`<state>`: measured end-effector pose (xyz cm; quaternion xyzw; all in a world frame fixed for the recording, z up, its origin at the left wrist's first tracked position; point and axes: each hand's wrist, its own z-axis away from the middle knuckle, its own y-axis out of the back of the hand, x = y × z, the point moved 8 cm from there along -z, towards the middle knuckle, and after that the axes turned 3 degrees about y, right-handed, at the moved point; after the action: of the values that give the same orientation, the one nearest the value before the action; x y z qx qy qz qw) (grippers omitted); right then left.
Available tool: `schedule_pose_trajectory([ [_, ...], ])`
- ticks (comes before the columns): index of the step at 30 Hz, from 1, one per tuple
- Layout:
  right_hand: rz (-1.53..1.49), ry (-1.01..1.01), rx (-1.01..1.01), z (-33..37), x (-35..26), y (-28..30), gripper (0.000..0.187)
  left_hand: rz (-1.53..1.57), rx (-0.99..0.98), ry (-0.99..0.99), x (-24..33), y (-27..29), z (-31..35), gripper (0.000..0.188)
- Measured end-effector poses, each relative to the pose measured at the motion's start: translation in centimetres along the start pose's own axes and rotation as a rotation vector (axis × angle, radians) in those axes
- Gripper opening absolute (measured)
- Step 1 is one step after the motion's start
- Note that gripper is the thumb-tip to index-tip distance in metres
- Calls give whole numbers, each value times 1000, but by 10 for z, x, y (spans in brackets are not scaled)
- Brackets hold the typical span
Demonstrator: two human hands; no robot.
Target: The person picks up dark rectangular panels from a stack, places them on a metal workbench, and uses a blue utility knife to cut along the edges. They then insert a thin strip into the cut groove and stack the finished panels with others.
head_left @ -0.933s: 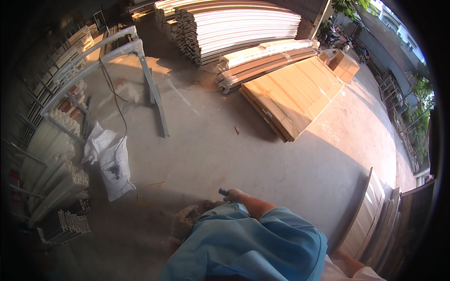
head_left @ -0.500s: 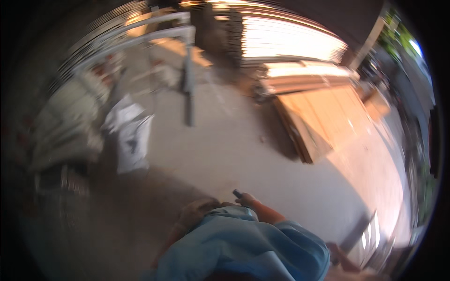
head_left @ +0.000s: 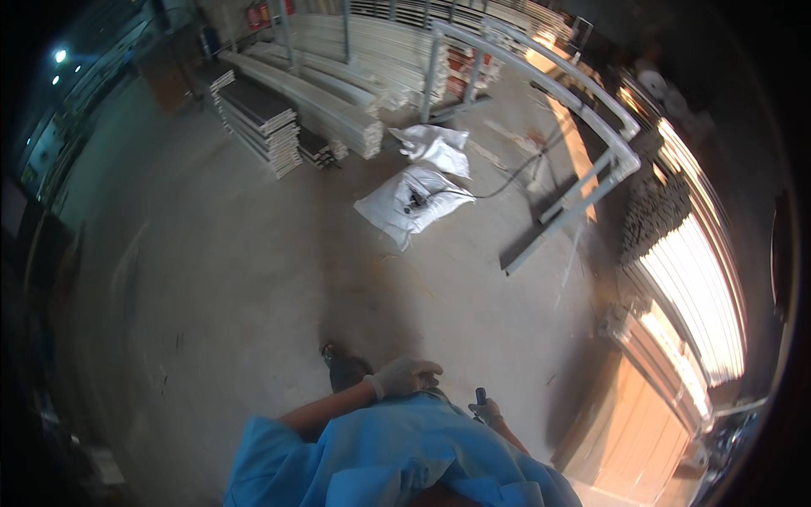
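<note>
My left hand (head_left: pixel 404 377), in a pale glove, is in front of my blue shirt with its fingers curled inward. Whatever lies under those fingers, if anything, is hidden. To its right, my right hand (head_left: pixel 487 411), gloved too, is closed around a short dark handle (head_left: pixel 481 395) that sticks up out of the fist. The rest of that tool cannot be seen, so its kind is unclear. Both hands are close to my body, above the concrete floor, touching nothing else that shows. One dark shoe (head_left: pixel 328 350) shows beyond my left wrist.
Two white sacks (head_left: pixel 414 203) lie ahead, a dark cable across one. Right of them stands a grey metal frame (head_left: pixel 549 224). Stacked panels (head_left: pixel 262 127) and long pale profiles (head_left: pixel 338 89) are at the far left. Cardboard sheets (head_left: pixel 634 431) and shiny bars (head_left: pixel 693 287) line the right.
My view has swung left, so the sacks, metal frame and cardboard sit farther right. The left-hand stacks have come into sight. My right hand still grips the dark handle.
</note>
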<state>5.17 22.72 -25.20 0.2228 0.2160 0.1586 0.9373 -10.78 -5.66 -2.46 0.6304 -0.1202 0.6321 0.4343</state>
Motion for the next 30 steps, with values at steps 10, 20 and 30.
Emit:
schedule_pose_trajectory([
  [10, 200, 234, -86, -8, -271, -87, 37, 156, 330, 267, -91, 196, 108, 32],
  [20, 133, 400, -273, 14, -475, -202, 40, 364, 567, 433, -195, 352, 191, 33],
  [30, -53, 99, -335, -110, -536, -214, 46, 403, 641, 503, -265, 429, 133, 37],
])
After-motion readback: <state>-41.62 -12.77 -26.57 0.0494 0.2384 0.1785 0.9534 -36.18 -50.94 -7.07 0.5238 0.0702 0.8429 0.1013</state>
